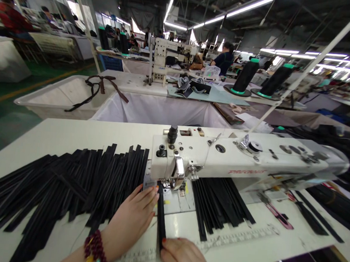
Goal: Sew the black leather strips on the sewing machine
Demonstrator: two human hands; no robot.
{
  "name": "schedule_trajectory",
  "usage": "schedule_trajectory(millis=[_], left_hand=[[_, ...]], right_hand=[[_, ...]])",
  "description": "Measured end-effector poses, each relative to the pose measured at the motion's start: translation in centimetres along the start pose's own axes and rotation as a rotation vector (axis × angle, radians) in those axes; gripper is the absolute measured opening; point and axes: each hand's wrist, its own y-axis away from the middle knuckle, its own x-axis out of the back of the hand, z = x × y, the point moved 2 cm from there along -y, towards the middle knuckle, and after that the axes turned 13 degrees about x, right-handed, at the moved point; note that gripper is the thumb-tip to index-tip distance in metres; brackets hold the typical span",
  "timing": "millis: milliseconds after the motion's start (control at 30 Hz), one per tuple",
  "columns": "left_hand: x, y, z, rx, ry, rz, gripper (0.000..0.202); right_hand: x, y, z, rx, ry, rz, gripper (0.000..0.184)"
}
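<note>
A narrow black strip (161,220) runs from under the presser-foot area of the white sewing machine (221,156) toward me. My right hand (185,257) pinches its near end between thumb and fingers. My left hand (134,216), with a dark red bead bracelet on the wrist, lies fairly flat on the machine bed. Its stretched fingers have their tips against the strip's left side, close to the needle. Left of this hand spreads a big pile of black strips (78,180). More black strips (217,206) lie side by side under the machine arm. The needle tip cannot be made out.
Pink-handled snips (277,212) and a loose dark strip (320,215) rest at the right. A measuring scale (239,234) runs along the tabletop. Beyond the table stand a pale bin (60,95) and black thread cones (245,76). A person (223,58) is farther back.
</note>
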Motion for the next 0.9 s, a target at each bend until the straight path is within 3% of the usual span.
schedule_trajectory(millis=[100, 200, 433, 700, 900], left_hand=[[-0.5, -0.4, -0.4, 0.018, 0.028, -0.008, 0.037], [-0.5, -0.7, -0.7, 0.023, 0.053, -0.011, 0.037], [-0.5, -0.6, -0.6, 0.034, 0.034, -0.010, 0.038], [-0.5, -1.1, -0.8, 0.049, 0.048, -0.038, 0.038], [0.1, -0.4, -0.1, 0.023, 0.026, -0.029, 0.037]], right_hand=[[-1.4, 0.0, 0.0, -0.060, 0.040, 0.105, 0.035], [-1.3, -0.6, 0.0, -0.094, 0.010, 0.112, 0.038], [1.2, -2.8, 1.1, 0.026, -0.041, -0.048, 0.034], [1.3, -2.7, 1.1, 0.009, -0.101, -0.072, 0.031], [0.8, -1.0, 0.5, 0.015, 0.018, -0.144, 0.020]])
